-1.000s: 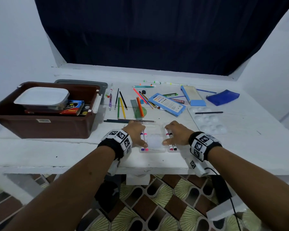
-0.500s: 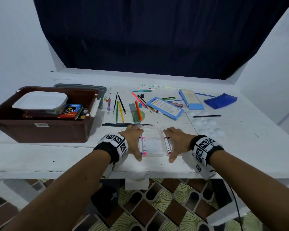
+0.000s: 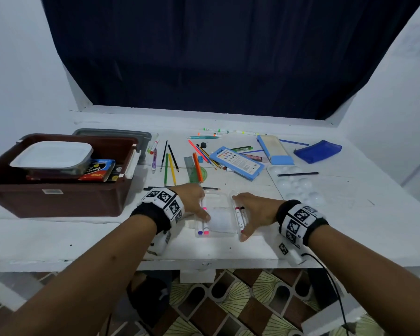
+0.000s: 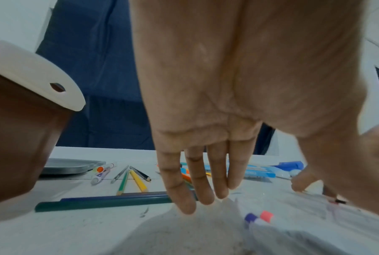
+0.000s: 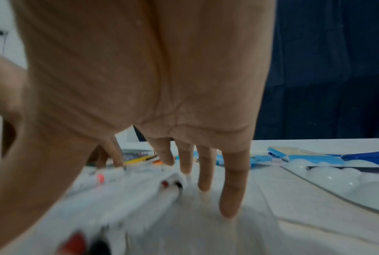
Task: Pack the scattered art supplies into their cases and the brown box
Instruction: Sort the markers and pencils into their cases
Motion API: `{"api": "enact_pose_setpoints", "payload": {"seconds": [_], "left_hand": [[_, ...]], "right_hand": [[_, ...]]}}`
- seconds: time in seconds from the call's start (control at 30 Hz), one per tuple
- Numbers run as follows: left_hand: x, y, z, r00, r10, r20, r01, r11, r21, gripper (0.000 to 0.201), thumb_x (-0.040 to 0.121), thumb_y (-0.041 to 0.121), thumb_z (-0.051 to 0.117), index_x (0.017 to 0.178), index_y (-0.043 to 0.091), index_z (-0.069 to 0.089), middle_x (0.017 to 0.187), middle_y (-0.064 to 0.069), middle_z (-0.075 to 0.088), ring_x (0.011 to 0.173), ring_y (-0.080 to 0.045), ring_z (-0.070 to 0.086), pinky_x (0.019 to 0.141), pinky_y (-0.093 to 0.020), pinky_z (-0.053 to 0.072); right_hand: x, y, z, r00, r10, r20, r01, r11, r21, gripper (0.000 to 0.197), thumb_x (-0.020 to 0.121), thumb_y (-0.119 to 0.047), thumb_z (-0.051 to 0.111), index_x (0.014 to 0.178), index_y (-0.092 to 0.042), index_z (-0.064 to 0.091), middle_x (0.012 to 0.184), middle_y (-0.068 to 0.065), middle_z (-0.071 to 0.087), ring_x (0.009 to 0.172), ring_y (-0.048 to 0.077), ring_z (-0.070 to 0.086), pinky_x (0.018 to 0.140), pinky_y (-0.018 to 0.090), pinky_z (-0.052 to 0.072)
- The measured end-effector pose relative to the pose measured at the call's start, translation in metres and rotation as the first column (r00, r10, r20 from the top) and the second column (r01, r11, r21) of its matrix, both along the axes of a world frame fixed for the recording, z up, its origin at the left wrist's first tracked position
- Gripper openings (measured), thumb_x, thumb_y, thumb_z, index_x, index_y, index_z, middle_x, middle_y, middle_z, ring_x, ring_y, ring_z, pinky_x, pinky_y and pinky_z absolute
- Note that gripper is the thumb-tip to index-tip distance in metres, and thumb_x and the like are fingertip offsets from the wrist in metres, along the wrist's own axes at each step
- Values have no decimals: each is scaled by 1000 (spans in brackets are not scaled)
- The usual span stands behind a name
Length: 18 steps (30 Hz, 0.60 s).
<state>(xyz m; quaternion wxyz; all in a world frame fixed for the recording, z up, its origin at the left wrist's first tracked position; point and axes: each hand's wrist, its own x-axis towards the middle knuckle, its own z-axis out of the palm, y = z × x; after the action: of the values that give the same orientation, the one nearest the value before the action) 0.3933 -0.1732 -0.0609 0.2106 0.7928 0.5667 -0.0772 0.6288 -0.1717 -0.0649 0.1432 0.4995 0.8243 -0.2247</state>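
Fingers [image 4: 197,174] of the left hand [image 3: 192,200] and the right hand [image 3: 255,212] lie straight and spread, flanking a clear marker case [image 3: 217,215] at the near edge of the white table [image 3: 349,226], thumbs reaching along its sides. Markers [image 3: 203,229] lie inside the case by each hand. The brown box [image 3: 58,197] sits at far left, with pencils [image 3: 171,166], blue cases [image 3: 237,162] and a white palette [image 3: 298,185] scattered beyond.
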Motion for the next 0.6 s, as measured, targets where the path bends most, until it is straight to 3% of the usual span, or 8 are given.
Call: {"api": "enact_pose_setpoints", "payload": {"seconds": [0.13, 0.3, 0.4, 0.6], "left_hand": [[1, 17, 7, 982, 82, 170, -101, 989, 105, 31, 84, 40, 72, 85, 9, 68, 83, -4, 61, 85, -24, 58, 68, -28, 43], [5, 43, 8, 954, 114, 276, -164, 972, 167, 32, 86, 31, 71, 109, 9, 71, 104, -3, 68, 97, -19, 63, 84, -28, 51], [10, 67, 7, 945, 125, 303, -197, 955, 220, 28, 85, 26, 71, 109, 11, 72, 108, -3, 70, 96, -16, 63, 88, -29, 52], [30, 123, 8, 973, 153, 175, -187, 962, 197, 29, 82, 26, 72, 109, 17, 71, 116, -3, 66, 100, -20, 62, 85, -31, 53]], "right_hand": [[3, 17, 25, 992, -66, -107, 74, 995, 73, 86, 77, -46, 79, 148, -21, 37, 152, 0, 38, 134, 19, 40, 109, 31, 33], [19, 56, 43, 978, -136, -158, 158, 978, 137, 68, 80, -44, 76, 138, -21, 51, 141, 1, 50, 112, 14, 51, 95, 27, 43], [28, 85, 44, 984, -155, -87, 168, 969, 180, 68, 80, -46, 75, 138, -19, 52, 141, 3, 50, 120, 20, 52, 100, 32, 44], [36, 143, 36, 987, -157, 34, 150, 977, 151, 74, 85, -50, 68, 145, -16, 41, 150, 7, 39, 133, 24, 43, 106, 35, 40]]}}
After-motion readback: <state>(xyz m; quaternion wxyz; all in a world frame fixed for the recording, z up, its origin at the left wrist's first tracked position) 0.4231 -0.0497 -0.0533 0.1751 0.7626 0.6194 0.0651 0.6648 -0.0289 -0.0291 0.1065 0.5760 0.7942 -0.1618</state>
